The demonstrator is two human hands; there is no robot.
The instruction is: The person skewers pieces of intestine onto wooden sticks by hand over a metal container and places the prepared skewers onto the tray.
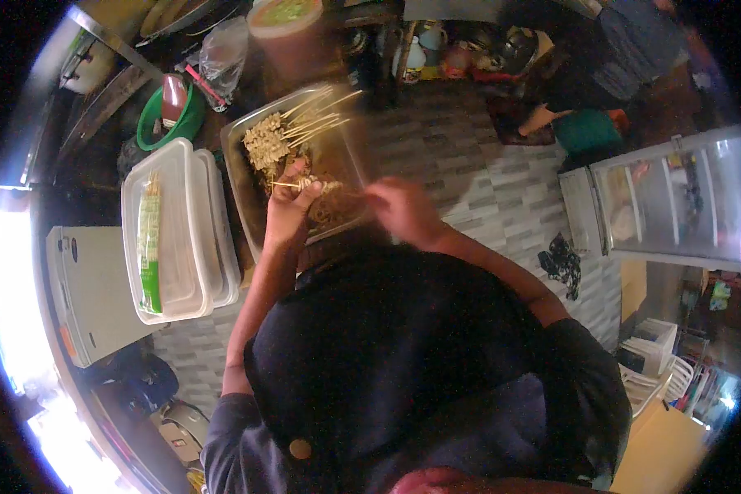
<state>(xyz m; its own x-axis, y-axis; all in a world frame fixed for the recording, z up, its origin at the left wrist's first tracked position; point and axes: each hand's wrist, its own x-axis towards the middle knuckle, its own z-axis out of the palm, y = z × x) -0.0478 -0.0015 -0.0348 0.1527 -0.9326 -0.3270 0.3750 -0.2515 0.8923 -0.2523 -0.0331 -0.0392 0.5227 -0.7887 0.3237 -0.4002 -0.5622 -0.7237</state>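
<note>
Left hand [286, 218]: thumb and fingers pinched on 1 skewer, over the lower middle of the tray.
Skewer in hand [328, 187]: roughly crosswise above the tray, a pale stick end poking out left of the fingers, meat pieces to their right.
Right hand [405, 212]: blurred, at the tray's right edge, fingers curled in; cannot tell if it grips anything.
Tray [347, 155]: rectangular, set at a slant in front of the person, its right part smeared brown.
Threaded skewers [265, 142]: piled in the far left part of the tray, meat to the left, bare sticks fanned to the right, some tips reaching the far rim.
Loose meat [329, 214]: brown pieces on the tray bottom, under and beside the left hand.
Tubs [183, 276]: 2 pale plastic ones, stacked, just left of the tray.
Packet [149, 239]: long, green at the near end, lying inside the upper tub, stick tips showing at the far end.
Green basket [191, 123]: beyond the tubs.
Bucket [284, 41]: beyond the tray, green contents at its top.
Floor [477, 193]: grey tile pattern.
</note>
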